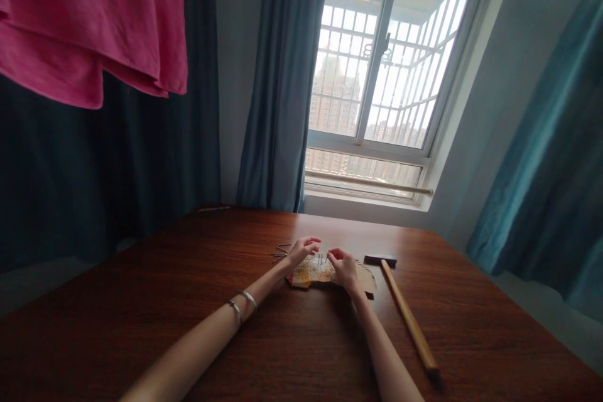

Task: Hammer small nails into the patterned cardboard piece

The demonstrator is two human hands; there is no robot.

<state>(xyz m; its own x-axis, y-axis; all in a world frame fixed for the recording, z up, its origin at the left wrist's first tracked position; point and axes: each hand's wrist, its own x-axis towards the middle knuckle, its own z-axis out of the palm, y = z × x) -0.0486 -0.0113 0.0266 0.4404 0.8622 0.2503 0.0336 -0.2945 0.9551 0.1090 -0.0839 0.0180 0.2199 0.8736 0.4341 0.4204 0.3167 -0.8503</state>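
Note:
A flat, shaped wooden piece (303, 276) with a speckled or dotted pattern lies on the table in front of me. Several thin nails (320, 258) stand upright on it, between my two hands. My right hand (343, 267) is over its right half, thumb and fingertips pinched on what looks like one of these thin nails. Over the left half hovers my left hand (302, 252), fingers loosely apart with nothing visible in them. More long nails (281, 254) lie loose just beyond my left wrist. What the palms cover is hidden.
To the right lies a hammer (407, 314) with a dark head and a long wooden handle pointing towards me. Everything rests on a brown wooden table (188, 326). Behind it are a barred window (372, 63) and blue curtains (277, 88). Pink cloth (94, 19) hangs upper left.

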